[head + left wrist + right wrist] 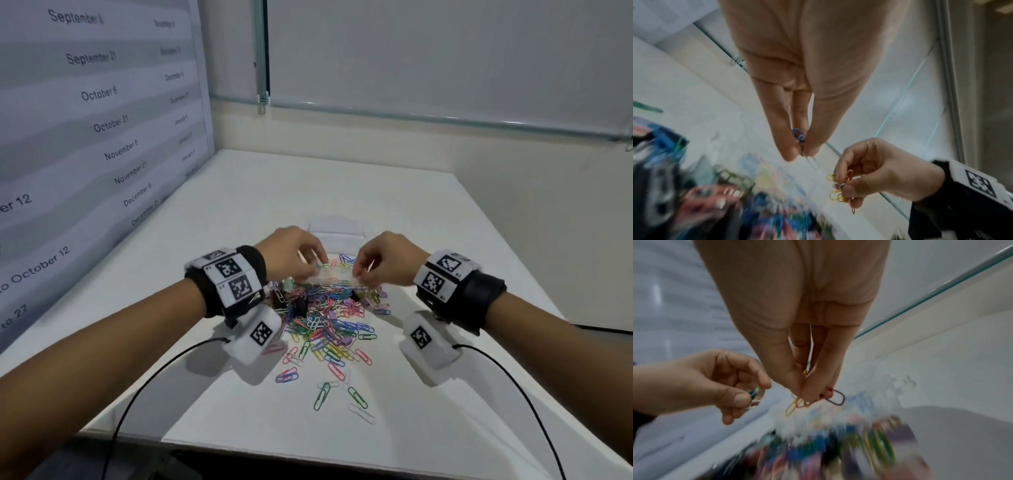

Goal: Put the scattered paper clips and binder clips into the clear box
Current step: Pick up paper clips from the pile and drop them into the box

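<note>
Two hands: both are up over the far end of the clip pile, each pinching some clips.
Left hand: thumb and fingers are pressed together on a blue paper clip and a pale one below it.
Right hand: fingers are squeezed tight on a small bunch of yellow, red and dark paper clips.
Clip pile: lots of coloured paper clips lie on the white desk, near the person, right under and behind both hands.
Binder clips: a few dark ones sit at the left side of the pile.
Clear box: it looks like it sits just past the fingertips, on the far side; it is hard to see.
Which way to go: I think the box is straight ahead, far from the pile, and about the same reach for both hands.
</note>
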`<state>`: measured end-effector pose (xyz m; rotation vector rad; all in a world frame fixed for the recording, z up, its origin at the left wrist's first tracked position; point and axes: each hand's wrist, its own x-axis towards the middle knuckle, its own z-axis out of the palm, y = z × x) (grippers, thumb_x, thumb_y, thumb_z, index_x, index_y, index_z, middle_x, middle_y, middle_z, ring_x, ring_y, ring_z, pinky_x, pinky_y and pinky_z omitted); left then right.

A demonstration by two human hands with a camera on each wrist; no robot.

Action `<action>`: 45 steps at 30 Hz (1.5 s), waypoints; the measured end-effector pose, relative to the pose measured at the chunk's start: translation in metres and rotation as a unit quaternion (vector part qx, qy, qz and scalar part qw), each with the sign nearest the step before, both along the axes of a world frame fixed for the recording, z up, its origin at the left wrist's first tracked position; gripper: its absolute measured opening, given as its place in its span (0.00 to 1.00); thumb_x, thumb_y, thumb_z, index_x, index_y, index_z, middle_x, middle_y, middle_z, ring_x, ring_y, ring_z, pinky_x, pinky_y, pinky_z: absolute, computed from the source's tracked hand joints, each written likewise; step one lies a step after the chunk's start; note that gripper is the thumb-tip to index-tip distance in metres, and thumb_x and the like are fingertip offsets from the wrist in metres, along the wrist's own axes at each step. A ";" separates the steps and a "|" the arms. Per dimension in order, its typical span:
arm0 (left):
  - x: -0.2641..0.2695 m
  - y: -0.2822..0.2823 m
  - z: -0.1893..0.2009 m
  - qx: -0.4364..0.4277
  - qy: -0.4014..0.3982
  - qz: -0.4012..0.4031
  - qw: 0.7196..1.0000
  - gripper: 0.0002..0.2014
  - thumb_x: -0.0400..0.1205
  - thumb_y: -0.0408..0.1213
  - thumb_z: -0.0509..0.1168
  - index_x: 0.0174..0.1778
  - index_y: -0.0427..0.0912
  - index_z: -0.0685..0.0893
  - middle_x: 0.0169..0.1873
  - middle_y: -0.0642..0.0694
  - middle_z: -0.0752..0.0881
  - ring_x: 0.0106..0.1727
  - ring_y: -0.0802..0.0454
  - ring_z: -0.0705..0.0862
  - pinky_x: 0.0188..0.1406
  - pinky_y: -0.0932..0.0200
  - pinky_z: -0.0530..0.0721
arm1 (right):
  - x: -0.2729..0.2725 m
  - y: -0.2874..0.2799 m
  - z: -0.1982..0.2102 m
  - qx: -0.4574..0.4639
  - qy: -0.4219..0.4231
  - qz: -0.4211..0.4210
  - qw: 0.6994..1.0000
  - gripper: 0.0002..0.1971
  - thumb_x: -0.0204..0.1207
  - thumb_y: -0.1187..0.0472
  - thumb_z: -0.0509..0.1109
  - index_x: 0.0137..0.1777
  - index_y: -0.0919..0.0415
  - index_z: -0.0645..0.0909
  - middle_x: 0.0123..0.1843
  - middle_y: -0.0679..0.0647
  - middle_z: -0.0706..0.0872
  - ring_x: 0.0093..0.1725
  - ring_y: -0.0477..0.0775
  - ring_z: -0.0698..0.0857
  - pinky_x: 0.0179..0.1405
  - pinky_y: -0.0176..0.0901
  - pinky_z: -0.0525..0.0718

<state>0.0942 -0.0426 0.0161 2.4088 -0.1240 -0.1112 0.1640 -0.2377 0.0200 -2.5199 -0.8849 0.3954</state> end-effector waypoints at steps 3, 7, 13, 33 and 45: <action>0.026 0.005 0.008 -0.037 -0.031 0.038 0.998 0.05 0.78 0.29 0.69 0.47 0.41 0.87 0.36 0.47 0.86 0.30 0.51 0.87 0.29 0.70 0.85 | 0.021 0.005 0.011 0.078 0.006 -0.041 0.996 0.07 0.68 0.68 0.77 0.35 0.55 0.86 0.30 0.46 0.87 0.27 0.41 0.86 0.41 0.35 0.87; 0.049 0.000 0.004 -0.029 -0.026 0.059 0.997 0.06 0.79 0.29 0.68 0.49 0.38 0.88 0.42 0.40 0.89 0.31 0.51 0.86 0.43 0.62 0.87 | 0.040 0.015 0.010 0.119 -0.008 -0.075 0.990 0.05 0.71 0.68 0.75 0.38 0.57 0.87 0.33 0.51 0.89 0.27 0.39 0.87 0.42 0.34 0.87; 0.051 -0.002 -0.003 -0.028 -0.013 0.070 0.997 0.15 0.79 0.19 0.58 0.55 0.35 0.86 0.50 0.36 0.89 0.41 0.48 0.86 0.45 0.64 0.87 | 0.038 0.021 0.000 0.072 -0.030 -0.068 0.995 0.10 0.72 0.72 0.70 0.46 0.59 0.89 0.42 0.52 0.90 0.37 0.47 0.88 0.41 0.29 0.84; -0.043 -0.020 -0.028 0.296 0.068 -0.153 0.940 0.31 0.75 0.51 0.70 0.73 0.51 0.69 0.61 0.46 0.72 0.57 0.48 0.77 0.57 0.53 0.79 | -0.049 -0.003 -0.034 -0.142 -0.029 0.079 0.986 0.30 0.61 0.50 0.81 0.64 0.51 0.76 0.58 0.51 0.76 0.53 0.51 0.78 0.51 0.40 0.77; -0.034 -0.024 -0.026 0.271 0.015 -0.113 0.956 0.08 0.79 0.39 0.65 0.51 0.42 0.83 0.52 0.43 0.83 0.45 0.50 0.77 0.44 0.60 0.75 | -0.036 -0.006 -0.032 -0.097 -0.014 0.079 0.992 0.07 0.67 0.67 0.74 0.43 0.57 0.88 0.31 0.37 0.79 0.32 0.34 0.77 0.31 0.21 0.73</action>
